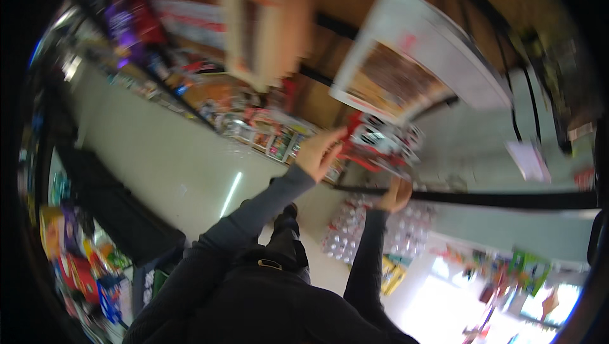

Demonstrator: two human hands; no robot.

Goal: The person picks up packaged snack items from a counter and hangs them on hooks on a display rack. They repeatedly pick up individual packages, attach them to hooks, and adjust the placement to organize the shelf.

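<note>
Both my hands hold a glossy red and white printed packet in front of me. My left hand grips its left edge, with the fingers curled against the red part. On the near side, my right hand has its fingers at the packet's lower edge; part of that grip is hidden. Just beyond the packet is a white carton with a brown picture panel. It overlaps the packet's far edge in the view, and I cannot tell whether they touch. Motion blur hides the packet's fine print.
A dark shelf rail runs right of my right hand. Small packaged goods line a shelf at left. Wrapped bottles or cans stand on the floor. A long black object and colourful packets are at lower left.
</note>
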